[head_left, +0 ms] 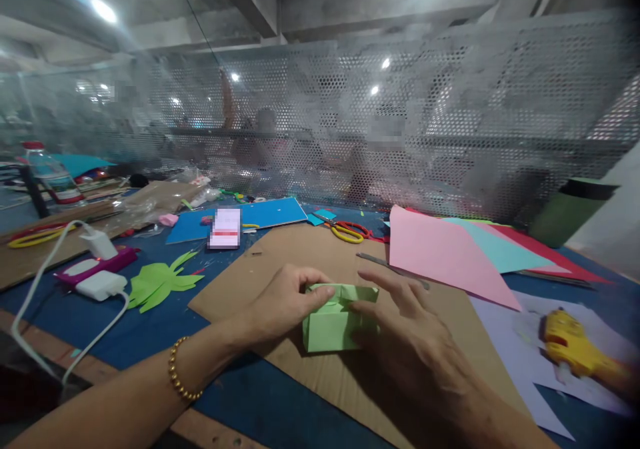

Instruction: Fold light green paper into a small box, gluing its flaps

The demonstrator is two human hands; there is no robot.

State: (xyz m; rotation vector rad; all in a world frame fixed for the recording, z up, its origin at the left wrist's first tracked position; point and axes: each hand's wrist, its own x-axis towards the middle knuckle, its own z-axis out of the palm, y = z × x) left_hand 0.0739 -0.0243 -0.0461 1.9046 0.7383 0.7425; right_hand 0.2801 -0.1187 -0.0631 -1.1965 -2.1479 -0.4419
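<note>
A folded light green paper piece [334, 322] lies on a brown cardboard sheet [310, 252] in the middle of the blue table. My left hand [283, 302], with a bead bracelet on its wrist, pinches the paper's upper left corner, fingers curled. My right hand [407, 332] rests on the paper's right side, fingertips pressing its top fold. Both hands touch the same piece.
Pink [440, 252], teal and red paper sheets lie at the right, a yellow glue gun [575, 345] on white paper further right. Scissors [347, 230], a metal ruler [390, 267], green leaf cut-out [160, 282], chargers with cable [100, 285], a water bottle [53, 175]. Perforated screen behind.
</note>
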